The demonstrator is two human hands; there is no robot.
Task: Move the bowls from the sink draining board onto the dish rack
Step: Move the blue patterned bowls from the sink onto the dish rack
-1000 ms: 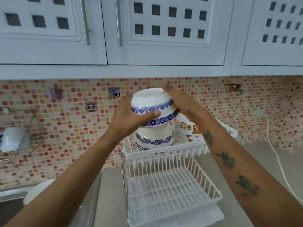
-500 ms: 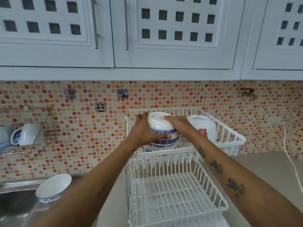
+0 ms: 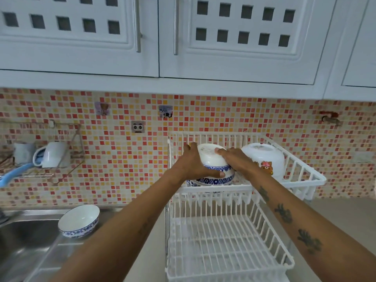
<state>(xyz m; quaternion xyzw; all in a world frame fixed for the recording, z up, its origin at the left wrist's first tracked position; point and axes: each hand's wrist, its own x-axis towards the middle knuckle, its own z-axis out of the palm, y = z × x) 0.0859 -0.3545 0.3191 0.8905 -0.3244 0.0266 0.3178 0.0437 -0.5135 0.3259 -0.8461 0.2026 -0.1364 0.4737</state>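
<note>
An upside-down white bowl with a blue floral band (image 3: 211,159) sits on top of another such bowl in the upper tier of the white dish rack (image 3: 305,176). My left hand (image 3: 193,163) wraps its left side and my right hand (image 3: 236,159) presses on its right side. To the right of it in the same tier stands a white bowl with bear pictures (image 3: 264,157), also upside down. One more blue-banded bowl (image 3: 79,220) rests tilted on the steel draining board (image 3: 61,255) at the lower left.
The rack's lower tier (image 3: 223,241) holds nothing. The steel sink (image 3: 20,235) is at the far left. A wire wall shelf with a white mug (image 3: 53,154) hangs on the mosaic tile wall. White cabinets (image 3: 183,37) hang overhead. A grey counter lies right of the rack.
Both hands have lowered the blue-banded bowl from above the rack down onto the bowl in the upper tier. The view has tipped downward, which brings the bowl on the draining board into sight.
</note>
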